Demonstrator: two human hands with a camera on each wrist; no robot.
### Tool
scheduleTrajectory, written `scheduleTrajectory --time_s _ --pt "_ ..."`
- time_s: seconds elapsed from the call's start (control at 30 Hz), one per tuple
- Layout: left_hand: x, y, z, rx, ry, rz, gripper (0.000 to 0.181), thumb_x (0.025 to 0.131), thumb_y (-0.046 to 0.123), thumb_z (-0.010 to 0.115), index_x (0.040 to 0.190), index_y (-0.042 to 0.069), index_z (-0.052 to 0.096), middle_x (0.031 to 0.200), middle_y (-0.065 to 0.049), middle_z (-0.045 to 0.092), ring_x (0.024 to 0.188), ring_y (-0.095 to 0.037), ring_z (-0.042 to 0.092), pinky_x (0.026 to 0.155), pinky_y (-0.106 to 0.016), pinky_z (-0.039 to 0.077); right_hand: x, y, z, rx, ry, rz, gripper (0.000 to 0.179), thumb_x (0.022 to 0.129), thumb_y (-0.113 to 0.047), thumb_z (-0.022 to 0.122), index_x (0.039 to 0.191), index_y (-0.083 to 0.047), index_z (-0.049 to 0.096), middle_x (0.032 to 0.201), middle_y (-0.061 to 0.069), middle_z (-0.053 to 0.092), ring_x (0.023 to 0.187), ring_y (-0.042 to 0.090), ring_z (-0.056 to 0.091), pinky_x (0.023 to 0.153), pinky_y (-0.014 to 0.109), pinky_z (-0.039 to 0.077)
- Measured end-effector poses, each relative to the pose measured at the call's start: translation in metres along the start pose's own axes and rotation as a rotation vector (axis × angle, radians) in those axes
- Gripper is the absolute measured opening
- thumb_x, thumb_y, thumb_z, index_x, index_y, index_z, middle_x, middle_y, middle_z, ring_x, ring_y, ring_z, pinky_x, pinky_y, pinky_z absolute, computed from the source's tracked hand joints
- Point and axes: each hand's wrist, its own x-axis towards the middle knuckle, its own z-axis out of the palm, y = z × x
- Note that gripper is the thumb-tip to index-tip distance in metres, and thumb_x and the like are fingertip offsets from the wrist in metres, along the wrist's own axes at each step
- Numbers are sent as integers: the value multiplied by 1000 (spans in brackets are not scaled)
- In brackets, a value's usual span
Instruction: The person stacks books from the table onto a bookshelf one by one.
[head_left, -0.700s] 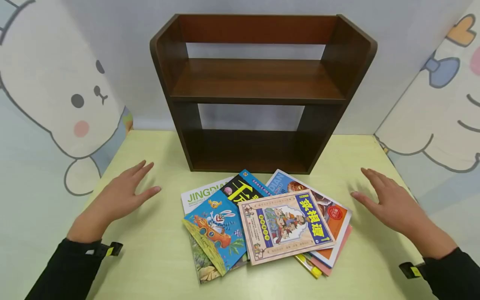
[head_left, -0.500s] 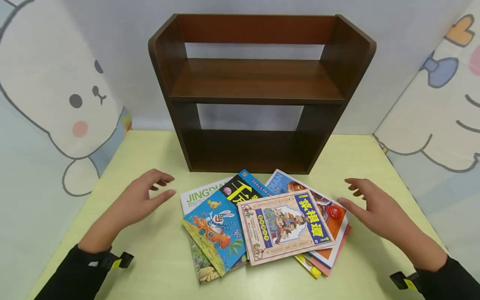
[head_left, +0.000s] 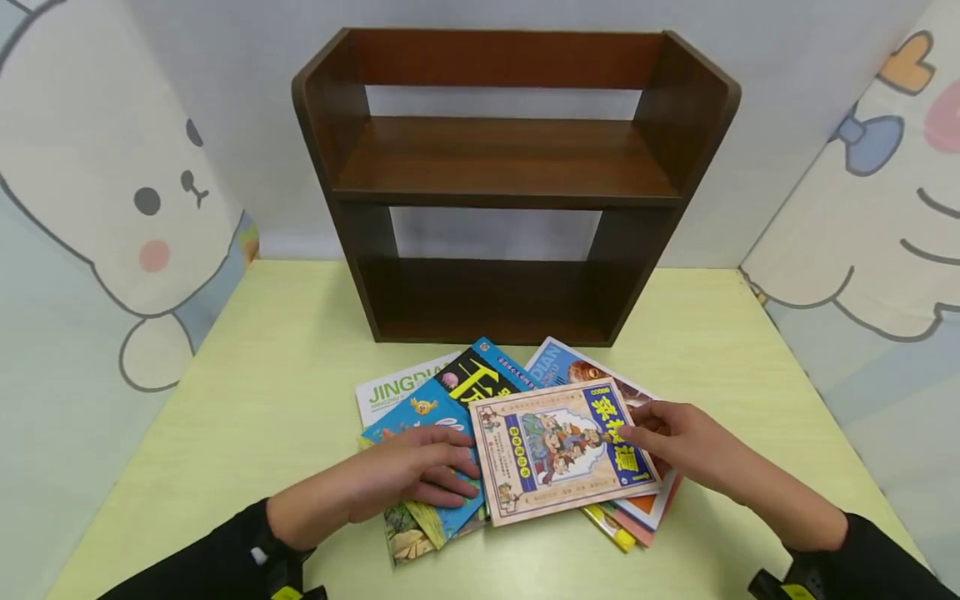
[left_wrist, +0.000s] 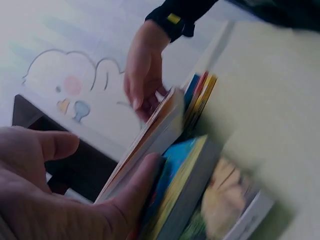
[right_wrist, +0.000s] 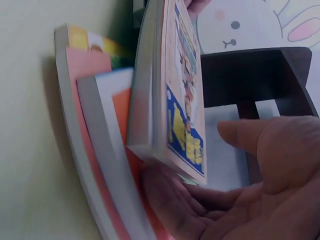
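Observation:
A beige comic-style book (head_left: pixel 562 450) with a blue title strip lies on top of a fanned pile. My left hand (head_left: pixel 397 471) reaches over the blue rabbit book (head_left: pixel 423 407), fingers extended towards the beige book's left edge. At its right end is my right hand (head_left: pixel 697 450), thumb over the cover and fingers low beside the edge. The right wrist view shows the right thumb (right_wrist: pixel 237 136) standing apart from the cover, with the fingers under the book's corner. Beneath are a black-covered book (head_left: pixel 480 379), a white JINGDIAN book (head_left: pixel 393 392) and an orange-and-blue book (head_left: pixel 555 358).
A dark brown two-tier bookshelf (head_left: pixel 506 200) stands behind the pile, against the back wall. Pink and yellow book edges (head_left: pixel 618 529) stick out at the pile's lower right. Cartoon-printed walls (head_left: pixel 82 192) flank the pale yellow table (head_left: pixel 292 333).
Both hands have moved inward from the sides of the table to the pile, the left over the blue book, the right to the beige book's right edge. The books lie as before.

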Motion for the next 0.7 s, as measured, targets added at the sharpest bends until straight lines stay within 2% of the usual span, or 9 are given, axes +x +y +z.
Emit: scheduleTrajectory --time_s 0.17,0.27,0.4,0.5,0.57,0.7 --pt "10 -5 15 5 59 59 50 110 23 67 146 -6 48 115 -21 73 98 -27 77 91 -44 66 0 4 14 72 73 40 57 100 -38 84 130 5 61 99 7 66 91 21 61 68 28 51" --pt "11 -8 18 18 101 81 47 109 20 69 143 -4 46 110 -19 75 90 -24 76 85 -41 67 -3 5 20 184 75 43 57 100 -34 85 131 6 58 101 8 68 90 20 64 70 26 53" --pt "12 -10 19 44 153 97 42 108 16 72 136 -3 47 105 -15 76 82 -19 73 78 -35 67 -8 7 25 451 -19 49 51 106 -25 78 134 8 49 106 9 74 89 21 75 72 32 64" --pt "12 -10 20 61 180 105 39 107 14 74 132 -2 50 106 -14 75 82 -19 72 77 -33 67 -10 8 27 580 -89 70 46 110 -24 71 133 8 47 106 10 77 89 21 78 74 36 66" --pt "11 -10 20 74 195 118 38 106 14 75 130 -2 52 109 -14 74 85 -19 72 79 -33 66 -12 7 28 596 -108 74 45 111 -25 70 132 8 48 105 10 78 90 19 78 75 35 66" --pt "9 -10 19 107 225 163 38 104 12 76 129 -3 52 112 -14 72 90 -20 73 79 -34 64 -15 3 31 586 -91 82 45 110 -27 71 131 7 48 107 10 77 91 20 78 76 35 66"
